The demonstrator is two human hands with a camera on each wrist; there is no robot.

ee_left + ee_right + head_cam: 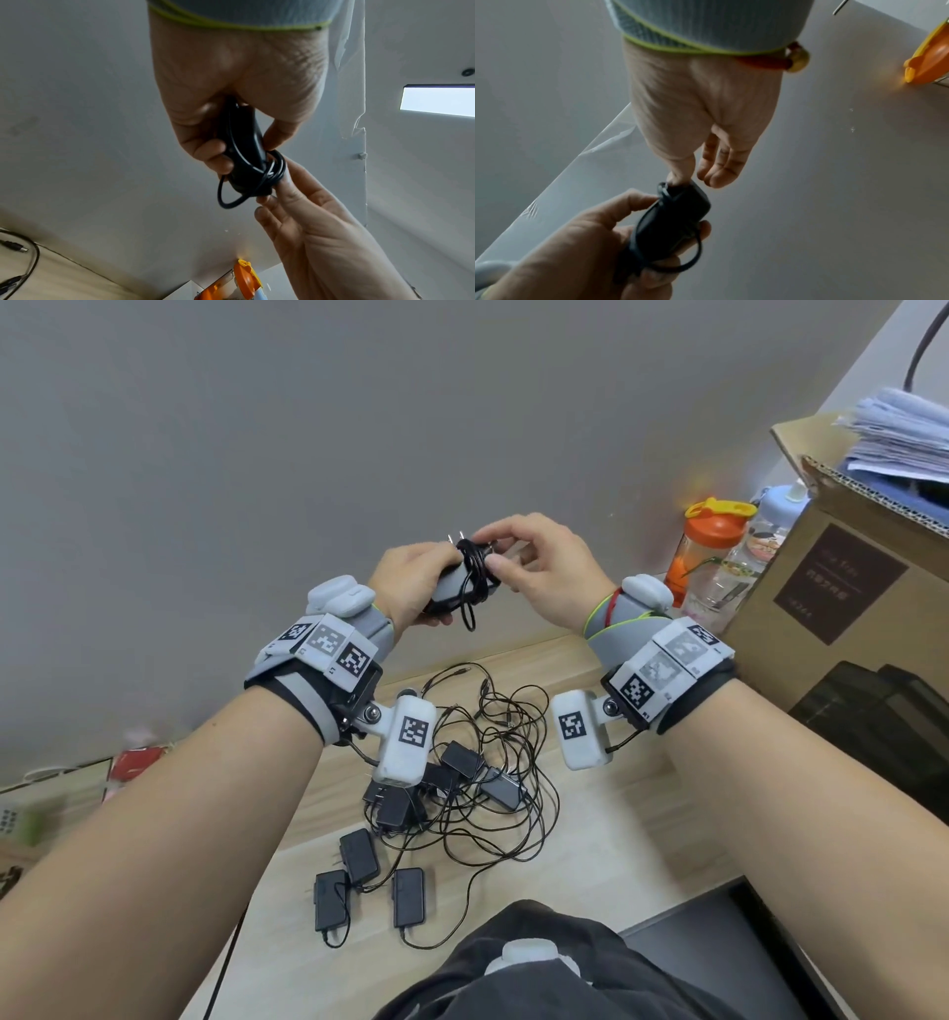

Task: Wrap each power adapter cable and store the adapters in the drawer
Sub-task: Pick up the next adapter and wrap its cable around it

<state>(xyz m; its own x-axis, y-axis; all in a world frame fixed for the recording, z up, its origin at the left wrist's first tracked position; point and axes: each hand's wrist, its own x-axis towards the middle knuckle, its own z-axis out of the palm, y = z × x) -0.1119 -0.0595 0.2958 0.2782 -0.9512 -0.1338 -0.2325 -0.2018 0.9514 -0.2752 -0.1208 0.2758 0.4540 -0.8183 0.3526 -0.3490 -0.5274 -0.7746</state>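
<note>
Nearest the person, three black power adapters (359, 891) lay side by side on the wooden table (616, 839), close to its near edge, their thin leads running loose and unwrapped. Just beyond them sat a tangled heap of adapters and cables (462, 762), several bricks knotted into one pile, so most of the wrapping looked to be still ahead. No drawer showed in any view, and nothing could be judged stored yet.

Above the heap, raised clear of the table, both hands worked one adapter (452, 593). The left hand (411, 588) was clamped round the brick's body, fingers curled under it. The right hand (539, 572) pinched the cable coil (475, 567) between thumb and forefinger at the pronged end, its other fingers loosely spread. The coil was wound several times round the brick, with one short loop hanging free below, so this adapter seemed nearly finished, only the tail left to tuck.

Room to move was fair in the middle and to the left. On the right, a cardboard box (832, 588) stood near the right forearm, with an orange-lidded bottle (706, 541) and a clear bottle (739, 577) just beside it against the grey wall (359, 428), which closed the table's far edge.
</note>
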